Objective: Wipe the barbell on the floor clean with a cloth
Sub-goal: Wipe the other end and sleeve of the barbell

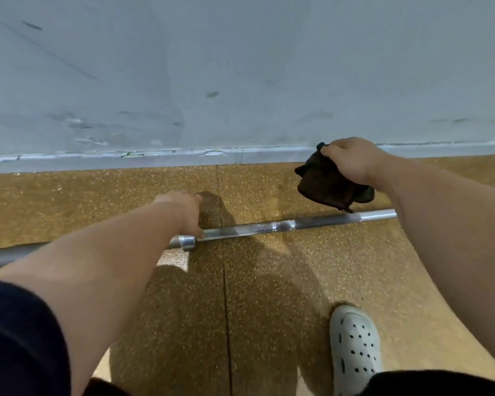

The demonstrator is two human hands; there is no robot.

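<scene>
— Anything hard to see?
— Yes. Fingertips of the left hand point(183, 212) tucked down under its back, right at the barbell point(269, 226), next to the shiny collar point(187, 242). Gripping or only touching? Cannot tell.
— And the other side?
— Right hand point(352, 162) curled tight round a dark cloth point(326, 187), all bunched up, just above the bar. Touching it or not? Too close to tell.
— Any of the bar hidden?
— Far right part gone behind the right forearm point(440, 224). Some of the thick grey end point(9, 256) covered by the left forearm point(112, 252).
— Lying which way?
— Flat on the speckled brown floor point(269, 281), long way going left to right, along the grey wall point(240, 81), right end a little nearer the wall.
— Anything else?
— One white shoe point(355, 347) with holes, well apart from the bar. Dark blue sleeve point(17, 338), cut off at the corner.
</scene>
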